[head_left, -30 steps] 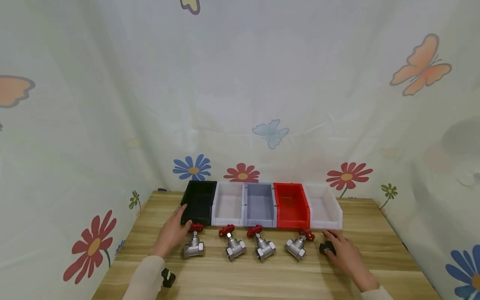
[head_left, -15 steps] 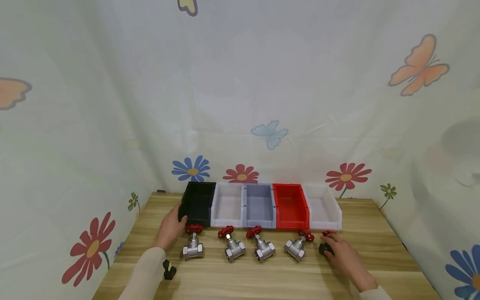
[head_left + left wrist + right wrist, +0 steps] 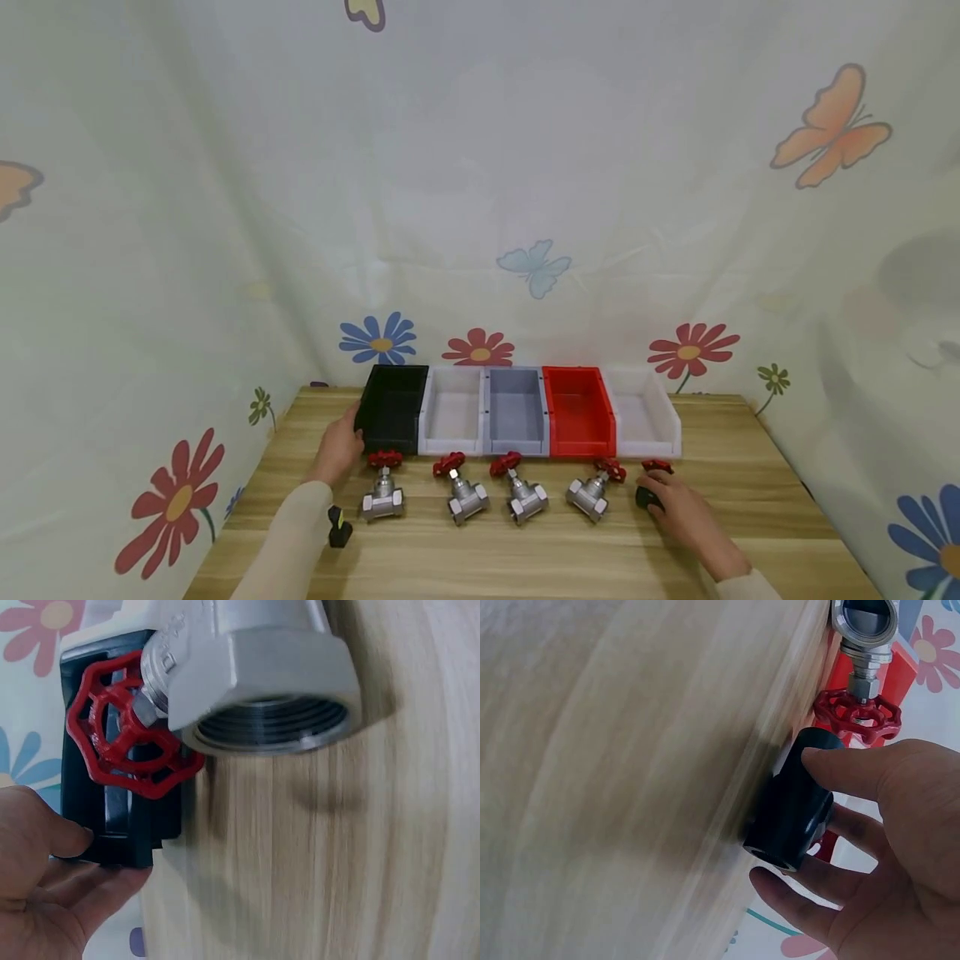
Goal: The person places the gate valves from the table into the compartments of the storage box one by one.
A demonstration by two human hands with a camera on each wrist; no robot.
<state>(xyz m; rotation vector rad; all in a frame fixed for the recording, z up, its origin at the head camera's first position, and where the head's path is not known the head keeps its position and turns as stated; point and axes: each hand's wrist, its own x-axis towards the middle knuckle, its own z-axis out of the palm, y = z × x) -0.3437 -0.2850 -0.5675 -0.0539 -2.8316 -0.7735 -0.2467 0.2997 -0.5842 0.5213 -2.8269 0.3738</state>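
My left hand (image 3: 340,444) is at the left side of the black bin (image 3: 395,408). In the left wrist view its thumb hooks over the bin's wall (image 3: 112,851) while the fingers lie against the outside, so the wall is pinched. In front of that bin stands a silver gate valve (image 3: 383,500) with a red handwheel (image 3: 135,731). At the right, my right hand (image 3: 682,508) holds a black-bodied valve (image 3: 795,802) with a red handwheel (image 3: 657,467). Its thumb presses the black body and the fingers reach around the far side.
Beside the black bin run a white bin (image 3: 455,446), a grey bin (image 3: 516,448), a red bin (image 3: 583,448) and another white bin (image 3: 660,450). Several more silver valves (image 3: 527,500) stand before them. A small black object (image 3: 340,529) lies by the left sleeve.
My left hand has moved from over the black bin's front left corner to its left wall and now grips it. My right hand has drawn slightly closer around the black valve.
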